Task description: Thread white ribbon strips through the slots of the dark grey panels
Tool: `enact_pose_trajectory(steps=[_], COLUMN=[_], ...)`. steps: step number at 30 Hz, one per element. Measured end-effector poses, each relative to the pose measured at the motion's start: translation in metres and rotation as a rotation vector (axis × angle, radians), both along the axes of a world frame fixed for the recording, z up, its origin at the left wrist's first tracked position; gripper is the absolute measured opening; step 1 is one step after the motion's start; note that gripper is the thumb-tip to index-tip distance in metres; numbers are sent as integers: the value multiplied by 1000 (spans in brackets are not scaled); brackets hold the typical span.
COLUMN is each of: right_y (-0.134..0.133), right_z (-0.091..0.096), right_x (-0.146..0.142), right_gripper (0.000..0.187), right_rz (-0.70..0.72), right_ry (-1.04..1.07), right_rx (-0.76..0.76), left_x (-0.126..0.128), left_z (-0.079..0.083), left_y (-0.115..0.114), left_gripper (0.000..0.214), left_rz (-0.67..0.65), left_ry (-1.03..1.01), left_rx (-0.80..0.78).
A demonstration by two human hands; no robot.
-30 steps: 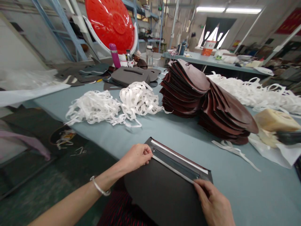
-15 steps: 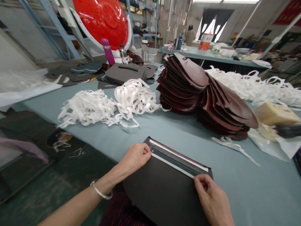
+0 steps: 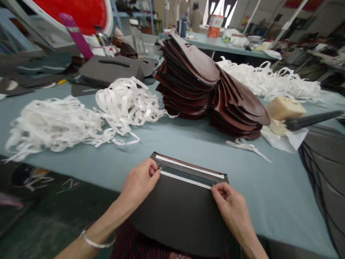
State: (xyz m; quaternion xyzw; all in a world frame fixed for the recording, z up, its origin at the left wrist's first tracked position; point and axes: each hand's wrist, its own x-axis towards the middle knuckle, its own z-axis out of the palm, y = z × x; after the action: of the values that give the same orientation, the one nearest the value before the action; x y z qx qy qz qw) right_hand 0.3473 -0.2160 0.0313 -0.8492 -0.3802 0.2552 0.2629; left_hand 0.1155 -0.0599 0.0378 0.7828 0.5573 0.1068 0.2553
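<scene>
A dark leather panel [image 3: 183, 216] lies at the near table edge, its lower part over my lap. Two white tape strips run across its top, one on each side of a dark zipper [image 3: 185, 176]. With thumb and fingers closed, my left hand [image 3: 141, 180] pinches the left end of the lower white strip [image 3: 185, 180]. At that strip's right end, my right hand [image 3: 229, 201] has its thumb and fingertips pressed together on the tape. Both hands rest against the panel.
Behind the panel stands a fanned stack of brown leather pieces [image 3: 188, 82]. White strips lie heaped [image 3: 56, 122] at left, with another white pile [image 3: 269, 81] behind right. A yellow block [image 3: 285, 107] and a black-handled tool [image 3: 314, 119] lie at right. Grey panels [image 3: 110, 70] lie back left.
The view has swung right and tilted down, so things on the table appear shifted left. Both hands keep their pinch at the ends of the lower strip.
</scene>
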Motion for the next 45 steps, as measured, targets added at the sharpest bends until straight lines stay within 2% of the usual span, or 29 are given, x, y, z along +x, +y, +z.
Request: enact_pose_trajectory(steps=[5, 9, 12, 16, 28, 35, 37, 40, 42, 45], right_y=[0, 2, 3, 4, 5, 4, 3, 2, 4, 4], right_z=[3, 7, 8, 8, 10, 7, 5, 4, 3, 1], right_x=[-4, -6, -6, -7, -10, -10, -15, -31, -43, -54], right_gripper=[23, 19, 18, 17, 14, 6, 12, 30, 35, 30], right_rz=[-36, -50, -60, -62, -50, -39, 38, 317, 452, 439], right_ry=[-29, -59, -67, -89, -177, -286, -388, -588, -677, -696], right_rx=[29, 47, 43, 41, -13, -44, 33, 198, 239, 266], left_x=[-3, -11, -16, -15, -3, 4, 5, 3, 1, -4], left_z=[-19, -26, -25, -23, -20, -11, -11, -14, -17, -20], left_y=[-19, -33, -41, -48, -55, -60, -60, -60, -59, -59], left_gripper=[15, 28, 48, 66, 77, 74, 73, 74, 74, 68], left_rz=[-194, -327, -444, -482, -490, -476, -468, -468, -468, -451], left_ry=[-70, 16, 154, 329, 461, 496, 483, 476, 472, 452], left_rx=[380, 515, 539, 545, 644, 644, 637, 645, 661, 667])
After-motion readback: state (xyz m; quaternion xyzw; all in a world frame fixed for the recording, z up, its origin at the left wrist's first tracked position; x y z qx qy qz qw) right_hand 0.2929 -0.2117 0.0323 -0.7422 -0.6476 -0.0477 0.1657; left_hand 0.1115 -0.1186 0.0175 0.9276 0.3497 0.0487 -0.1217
